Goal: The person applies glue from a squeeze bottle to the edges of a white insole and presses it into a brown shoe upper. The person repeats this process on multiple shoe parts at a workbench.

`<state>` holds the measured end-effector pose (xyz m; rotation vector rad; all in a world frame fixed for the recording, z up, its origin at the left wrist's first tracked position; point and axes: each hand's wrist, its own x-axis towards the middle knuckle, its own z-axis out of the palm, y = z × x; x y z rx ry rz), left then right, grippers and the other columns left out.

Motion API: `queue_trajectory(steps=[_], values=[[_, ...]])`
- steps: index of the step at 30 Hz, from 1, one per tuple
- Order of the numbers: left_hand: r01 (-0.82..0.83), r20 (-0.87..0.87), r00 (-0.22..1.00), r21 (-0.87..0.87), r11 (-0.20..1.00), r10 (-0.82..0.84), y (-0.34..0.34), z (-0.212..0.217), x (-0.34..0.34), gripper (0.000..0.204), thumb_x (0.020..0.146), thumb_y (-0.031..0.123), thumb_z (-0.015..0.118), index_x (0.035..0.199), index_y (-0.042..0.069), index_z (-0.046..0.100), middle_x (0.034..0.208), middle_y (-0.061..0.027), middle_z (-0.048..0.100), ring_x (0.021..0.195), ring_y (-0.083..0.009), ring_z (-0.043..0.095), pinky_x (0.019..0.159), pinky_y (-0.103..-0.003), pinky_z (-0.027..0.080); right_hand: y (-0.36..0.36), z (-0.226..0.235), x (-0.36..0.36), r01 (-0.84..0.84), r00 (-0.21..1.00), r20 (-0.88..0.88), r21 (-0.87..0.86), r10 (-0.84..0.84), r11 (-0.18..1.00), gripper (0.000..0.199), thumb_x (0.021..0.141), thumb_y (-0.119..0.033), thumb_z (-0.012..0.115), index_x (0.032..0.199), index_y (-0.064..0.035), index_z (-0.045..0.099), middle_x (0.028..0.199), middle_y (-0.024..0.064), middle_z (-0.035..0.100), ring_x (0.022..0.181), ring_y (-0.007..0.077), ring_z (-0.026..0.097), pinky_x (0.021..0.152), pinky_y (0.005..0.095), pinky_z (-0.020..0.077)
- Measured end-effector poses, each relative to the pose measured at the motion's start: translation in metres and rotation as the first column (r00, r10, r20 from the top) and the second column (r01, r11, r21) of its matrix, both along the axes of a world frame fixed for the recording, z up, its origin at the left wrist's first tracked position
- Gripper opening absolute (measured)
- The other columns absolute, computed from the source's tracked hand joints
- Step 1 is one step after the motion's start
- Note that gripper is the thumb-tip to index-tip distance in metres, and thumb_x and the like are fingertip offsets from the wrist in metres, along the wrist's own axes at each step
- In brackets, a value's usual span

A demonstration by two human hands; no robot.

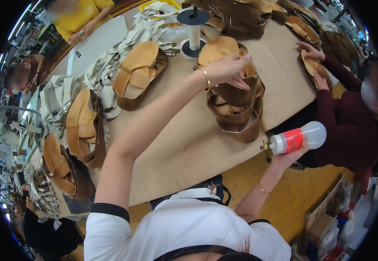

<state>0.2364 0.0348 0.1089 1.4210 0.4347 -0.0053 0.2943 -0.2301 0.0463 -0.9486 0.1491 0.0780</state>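
My left hand (231, 71) reaches across a stack of brown leather shoe uppers (237, 124) with tan linings. Its fingers are stretched out, apart from each other, over the top upper, and I see nothing held in them; whether they touch the leather I cannot tell. My right hand (290, 157) is wrapped round a translucent squeeze bottle (314, 134) with a red band. The bottle lies tilted sideways beyond the table's edge, its narrow nozzle pointing left toward the stack.
More uppers (139, 78) lie along the left of the table (167, 161). Bundles of pale strips (58, 102) lie behind them. A thread spool on a black stand (193, 37) stands near the stack. At right a co-worker's hands (321, 78) hold another upper; a person in yellow (80, 19) works at the far left.
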Motion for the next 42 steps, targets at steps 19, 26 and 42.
queue_trajectory(steps=[19, 26, 42], values=[[-0.599, 0.512, 0.8, 0.66, 0.454, 0.311, -0.04, 0.064, -0.173, 0.054, 0.078, 0.048, 0.068, 0.105, 0.003, 0.054, 0.055, -0.0043, 0.057, 0.047, -0.0106, 0.057, 0.045, -0.024, 0.041, 0.009, 0.013, -0.009, -0.198, 0.977, 0.087, 0.0, 0.197, 0.98, 0.037, 0.081, -0.038, 0.053, 0.089, -0.0027, 0.052, 0.075, 0.0069, 0.055, 0.065, 0.0178, 0.055, 0.057, 0.0302, 0.0467], [-0.265, 0.015, 0.91, 0.79, 0.553, 0.414, -0.089, -0.003, -0.312, 0.056, 0.075, 0.036, 0.072, 0.119, 0.007, 0.052, 0.076, -0.0082, 0.064, 0.056, -0.0177, 0.059, 0.055, -0.026, 0.046, 0.035, 0.018, -0.029, -0.146, 0.982, 0.098, -0.132, 0.16, 0.98, 0.037, 0.081, -0.04, 0.054, 0.092, -0.0048, 0.049, 0.075, 0.0061, 0.054, 0.065, 0.0176, 0.057, 0.057, 0.03, 0.0479], [-0.627, 0.334, 0.774, 0.531, 0.571, 0.539, -0.086, -0.047, -0.268, 0.015, 0.088, 0.013, 0.056, 0.079, 0.0, 0.058, 0.061, -0.0154, 0.057, 0.054, -0.0315, 0.055, 0.052, -0.037, 0.044, 0.076, 0.022, -0.058, -0.494, 0.869, 0.039, -0.017, 0.494, 0.869, 0.044, 0.078, -0.04, 0.056, 0.099, -0.0014, 0.054, 0.079, 0.0115, 0.059, 0.064, 0.0208, 0.058, 0.056, 0.0295, 0.0492]])
